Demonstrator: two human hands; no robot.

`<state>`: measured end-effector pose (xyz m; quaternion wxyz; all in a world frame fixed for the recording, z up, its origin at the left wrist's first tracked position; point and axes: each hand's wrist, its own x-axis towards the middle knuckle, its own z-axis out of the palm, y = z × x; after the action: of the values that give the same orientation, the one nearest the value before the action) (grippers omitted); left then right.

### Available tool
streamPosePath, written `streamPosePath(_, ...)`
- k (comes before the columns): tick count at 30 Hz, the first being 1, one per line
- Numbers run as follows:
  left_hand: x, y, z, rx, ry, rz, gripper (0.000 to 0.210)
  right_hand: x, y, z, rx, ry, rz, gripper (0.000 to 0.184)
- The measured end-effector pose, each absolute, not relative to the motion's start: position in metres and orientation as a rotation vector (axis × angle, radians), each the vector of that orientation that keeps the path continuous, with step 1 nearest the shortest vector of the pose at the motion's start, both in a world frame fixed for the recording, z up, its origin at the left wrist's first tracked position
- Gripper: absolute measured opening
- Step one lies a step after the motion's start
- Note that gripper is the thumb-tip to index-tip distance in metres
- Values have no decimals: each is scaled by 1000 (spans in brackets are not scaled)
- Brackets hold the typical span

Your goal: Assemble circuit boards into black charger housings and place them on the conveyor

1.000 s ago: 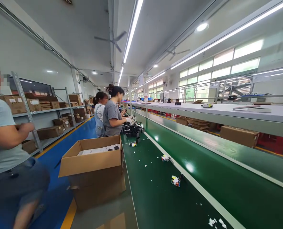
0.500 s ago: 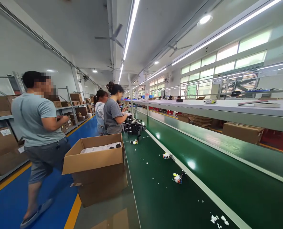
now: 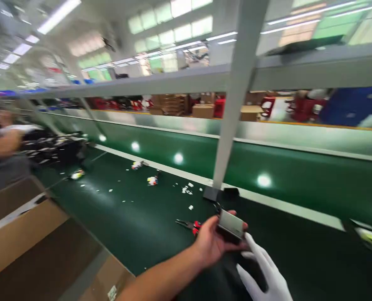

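Observation:
My left hand, bare, is closed round a small box-shaped case with a pale grey top and dark sides. Just to the right, my right hand wears a white glove. Its fingers are apart, with the fingertips close to the case's right end; whether they touch it I cannot tell. Beside my left hand, pliers with red grips lie on the green work surface. Behind the case stand a dark block and another black piece, near the foot of a post.
A grey post rises from the bench. Small circuit boards and white crumbs are scattered leftward. An open cardboard box stands at lower left. Beyond it, a co-worker's arm is by a pile of black parts.
The view has swung right and down along the bench. My two hands and the case have come into sight. The person walking on the left has gone out of view.

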<state>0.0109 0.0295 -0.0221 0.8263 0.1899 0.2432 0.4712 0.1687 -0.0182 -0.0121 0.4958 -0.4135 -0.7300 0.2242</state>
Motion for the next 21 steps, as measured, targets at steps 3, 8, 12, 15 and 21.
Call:
streamPosePath(3,4,31,-24,404,506,955,48,181,-38,-16,-1080,-1840,441,44)
streamPosePath(8,-12,30,-22,259,418,927,34,179,-37,-9,-1091,-1817,427,44)
streamPosePath(12,-8,26,-24,215,339,904,32,177,-36,-7,-1067,-1851,413,43)
streamPosePath(15,-5,25,-25,213,233,895,32,178,-37,-9,-1076,-1880,398,40)
streamPosePath(21,-3,22,-23,252,144,869,30,177,-38,-11,-1080,-1925,392,38)
